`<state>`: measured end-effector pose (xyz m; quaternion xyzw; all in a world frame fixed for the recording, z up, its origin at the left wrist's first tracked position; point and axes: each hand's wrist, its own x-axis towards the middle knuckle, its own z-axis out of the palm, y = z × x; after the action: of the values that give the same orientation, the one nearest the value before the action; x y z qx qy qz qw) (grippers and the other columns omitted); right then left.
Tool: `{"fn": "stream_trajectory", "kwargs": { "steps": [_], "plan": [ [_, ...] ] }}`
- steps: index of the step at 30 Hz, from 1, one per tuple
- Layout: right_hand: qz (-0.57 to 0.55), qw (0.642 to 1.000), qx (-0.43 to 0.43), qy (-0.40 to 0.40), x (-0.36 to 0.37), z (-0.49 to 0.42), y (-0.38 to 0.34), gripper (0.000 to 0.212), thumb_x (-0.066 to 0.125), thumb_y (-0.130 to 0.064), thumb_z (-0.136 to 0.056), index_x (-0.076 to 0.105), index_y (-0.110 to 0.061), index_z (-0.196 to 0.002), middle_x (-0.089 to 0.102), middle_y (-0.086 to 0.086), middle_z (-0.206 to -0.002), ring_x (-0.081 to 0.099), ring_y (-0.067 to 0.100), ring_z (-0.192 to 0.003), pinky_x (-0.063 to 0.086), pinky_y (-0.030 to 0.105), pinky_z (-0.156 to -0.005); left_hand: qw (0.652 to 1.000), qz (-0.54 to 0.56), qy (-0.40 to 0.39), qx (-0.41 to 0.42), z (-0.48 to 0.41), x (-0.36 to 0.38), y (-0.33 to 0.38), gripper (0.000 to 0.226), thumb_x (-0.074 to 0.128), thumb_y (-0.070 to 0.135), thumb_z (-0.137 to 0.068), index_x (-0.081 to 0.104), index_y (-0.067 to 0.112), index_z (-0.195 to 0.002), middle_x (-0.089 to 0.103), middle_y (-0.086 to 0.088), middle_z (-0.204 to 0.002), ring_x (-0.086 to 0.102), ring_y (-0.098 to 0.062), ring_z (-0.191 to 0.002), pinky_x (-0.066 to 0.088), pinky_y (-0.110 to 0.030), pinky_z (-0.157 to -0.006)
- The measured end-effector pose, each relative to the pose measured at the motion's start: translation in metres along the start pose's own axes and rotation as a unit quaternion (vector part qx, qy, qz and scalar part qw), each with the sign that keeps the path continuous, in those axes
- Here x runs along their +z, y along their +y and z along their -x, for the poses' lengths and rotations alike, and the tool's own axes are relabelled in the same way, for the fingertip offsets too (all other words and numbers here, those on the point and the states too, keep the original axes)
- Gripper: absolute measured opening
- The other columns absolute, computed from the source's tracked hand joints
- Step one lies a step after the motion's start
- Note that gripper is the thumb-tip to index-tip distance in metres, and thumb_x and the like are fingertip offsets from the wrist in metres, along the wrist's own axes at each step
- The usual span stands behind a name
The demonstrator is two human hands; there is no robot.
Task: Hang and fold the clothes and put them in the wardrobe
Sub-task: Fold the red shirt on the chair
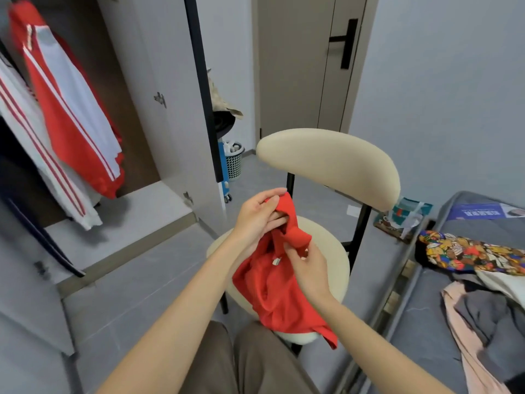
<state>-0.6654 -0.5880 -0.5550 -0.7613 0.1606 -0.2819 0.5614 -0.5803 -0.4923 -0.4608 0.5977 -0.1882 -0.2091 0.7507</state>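
Left: the open wardrobe (147, 211), with a red-and-white jacket (74, 109) hanging inside. Centre: my left hand (255, 217) grips the bunched top of the red shirt (272, 291), fingers curled into the cloth; my right hand (308, 265) pinches the fabric just below. The shirt droops onto the seat of the chair (329, 163). I judge it best to find both shoulder seams and shake the cloth flat before hanging or folding. Right: a pile of clothes (477, 268) on the bed.

Left hand (257, 217), right hand (308, 268) close together, fingers curled.
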Motion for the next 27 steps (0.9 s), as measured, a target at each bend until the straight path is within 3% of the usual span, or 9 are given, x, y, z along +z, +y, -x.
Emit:
{"fn": "stream_trajectory", "kwargs": {
  "steps": [4,7,10,12,14,17,21,24,27],
  "plan": [
    [-0.017,0.997,-0.020,0.068,-0.027,-0.026,-0.030,0.010,0.054,-0.029,-0.098,0.056,-0.030,-0.088,0.061,-0.018,-0.075,0.057,-0.004,-0.072,0.039,0.008,-0.063,0.986,-0.150,0.028,0.062,0.011,-0.014,0.013,0.042,0.041,-0.002,-0.098,0.054,0.023,-0.128,0.059,-0.006,-0.104,0.056,-0.013,-0.101,0.042,-0.016,-0.096],
    [0.000,0.997,-0.071,0.031,-0.049,-0.042,-0.067,0.007,0.058,-0.029,-0.096,0.054,-0.026,-0.090,0.061,-0.014,-0.067,0.055,0.000,-0.060,0.041,0.015,-0.059,0.913,-0.393,0.005,0.111,0.019,-0.031,0.014,0.065,0.051,-0.005,-0.090,0.037,0.026,-0.145,0.046,-0.001,-0.137,0.043,-0.013,-0.124,0.035,-0.006,-0.094],
    [0.045,0.986,-0.139,-0.085,-0.063,-0.054,-0.103,0.017,0.065,-0.019,-0.092,0.049,-0.015,-0.097,0.067,0.004,-0.068,0.058,0.008,-0.053,0.044,0.016,-0.055,0.870,-0.482,0.025,0.105,0.024,-0.030,0.014,0.078,0.065,0.015,-0.086,0.025,0.035,-0.149,0.047,-0.010,-0.119,0.039,-0.025,-0.116,0.035,-0.031,-0.100],
    [0.102,0.967,-0.164,-0.169,-0.068,-0.058,-0.119,0.021,0.068,-0.017,-0.089,0.049,-0.010,-0.096,0.070,0.014,-0.081,0.058,0.011,-0.062,0.046,0.021,-0.062,0.858,-0.488,0.076,0.142,0.027,-0.025,0.018,0.068,0.069,0.028,-0.084,0.036,0.040,-0.142,0.048,-0.006,-0.109,0.042,-0.022,-0.107,0.036,-0.029,-0.088],
    [0.133,0.951,-0.174,-0.219,-0.069,-0.059,-0.127,0.022,0.070,-0.015,-0.087,0.052,-0.007,-0.097,0.070,0.015,-0.085,0.055,0.008,-0.065,0.045,0.021,-0.063,0.813,-0.527,0.130,0.210,0.030,-0.020,0.022,0.044,0.067,0.037,-0.085,0.053,0.038,-0.127,0.042,-0.001,-0.099,0.040,-0.018,-0.097,0.034,-0.028,-0.080],
    [0.122,0.955,-0.170,-0.212,-0.069,-0.061,-0.126,0.020,0.073,-0.011,-0.085,0.058,-0.004,-0.096,0.071,0.012,-0.090,0.059,0.006,-0.075,0.048,0.026,-0.073,0.764,-0.574,0.149,0.253,0.028,-0.019,0.024,0.019,0.062,0.029,-0.090,0.064,0.027,-0.108,0.040,0.000,-0.104,0.036,-0.018,-0.100,0.021,-0.028,-0.082],
    [0.141,0.963,-0.158,-0.164,-0.068,-0.056,-0.104,0.015,0.071,-0.013,-0.086,0.066,-0.011,-0.100,0.069,-0.003,-0.099,0.063,0.001,-0.085,0.049,0.028,-0.079,0.895,-0.416,0.063,0.146,0.025,-0.018,0.030,0.015,0.047,0.026,-0.097,0.059,0.017,-0.094,0.062,0.000,-0.086,0.059,-0.025,-0.091,0.042,-0.039,-0.077],
    [0.103,0.975,-0.084,-0.177,-0.067,-0.035,-0.075,0.038,0.072,-0.033,-0.085,0.056,-0.025,-0.118,0.064,-0.008,-0.117,0.062,0.012,-0.102,0.049,0.030,-0.089,0.926,-0.344,0.094,0.122,0.023,-0.015,0.033,0.022,0.043,0.028,-0.098,0.056,0.014,-0.086,0.059,0.003,-0.078,0.055,-0.018,-0.077,0.042,-0.036,-0.071],
    [0.100,0.958,-0.070,-0.260,-0.074,-0.012,-0.044,0.079,0.083,-0.045,-0.068,0.039,-0.039,-0.134,0.051,-0.025,-0.130,0.052,-0.002,-0.115,0.040,0.013,-0.095,0.954,-0.259,0.125,0.082,0.018,-0.017,0.036,0.021,0.042,0.024,-0.096,0.053,0.010,-0.085,0.052,0.004,-0.075,0.048,-0.011,-0.073,0.036,-0.030,-0.067]
  ]
}}
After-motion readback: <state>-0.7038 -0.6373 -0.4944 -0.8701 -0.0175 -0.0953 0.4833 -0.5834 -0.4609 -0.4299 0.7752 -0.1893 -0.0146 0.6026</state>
